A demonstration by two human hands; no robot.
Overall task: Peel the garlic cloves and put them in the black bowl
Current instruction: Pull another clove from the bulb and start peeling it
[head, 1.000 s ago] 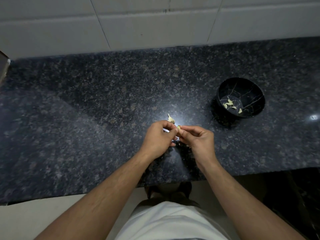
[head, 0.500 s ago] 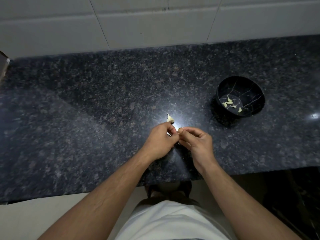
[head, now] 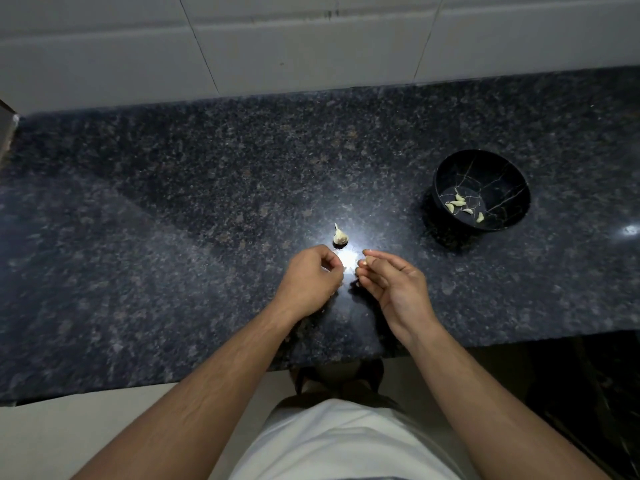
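Right hand (head: 391, 285) at frame centre, pinching a small garlic clove (head: 364, 261) at the fingertips. Black bowl (head: 509, 188) to the upper right, nearer this hand. Left hand (head: 311, 278) loosely curled; contents impossible to tell. Garlic remnant (head: 340, 236) on desk (head: 173, 220) just above.

Dark speckled granite countertop (head: 173, 216) runs full width, with a bright light glare (head: 348, 259) near the middle and a smaller one (head: 630, 231) at the right edge. White tiled wall (head: 277, 53) behind it, grout lines visible. Pale floor (head: 52, 441) below the counter's front edge. Person's white shirt (head: 346, 445) at bottom centre, dark footwear (head: 341, 377) just under the counter lip.
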